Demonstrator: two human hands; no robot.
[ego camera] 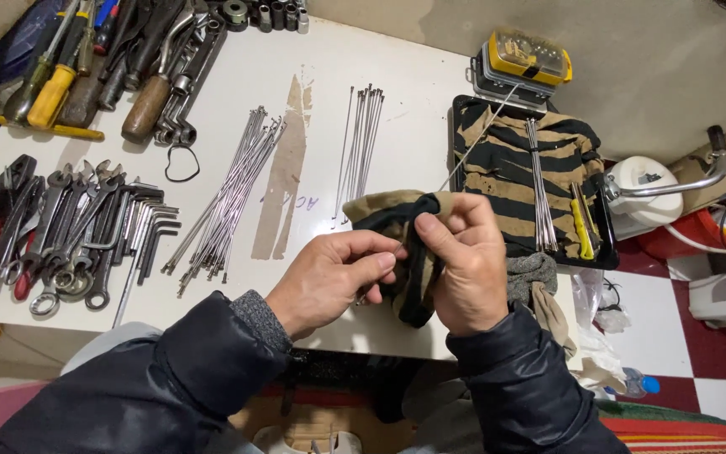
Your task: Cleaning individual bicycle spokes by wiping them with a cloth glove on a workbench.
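Looking down, your right hand (457, 262) pinches a striped rag (401, 252) around a thin steel spoke (474, 139), fingers closed tight; your left hand (334, 277) grips its lower end above the desk (413, 101). The spoke looks light, springy and slippery; hold it through the cloth.

- A white table (418, 126) is seen from above; its top is marked by a brown smear near the middle;
- wrenches and hex keys (86, 231) are laid at the left;
- screwdrivers and hammers (111, 67) are heaped at the far left;
- two bundles of spokes (227, 197) are spread mid-table;
- a black tray (607, 252) lined with striped cloth is set at the right.
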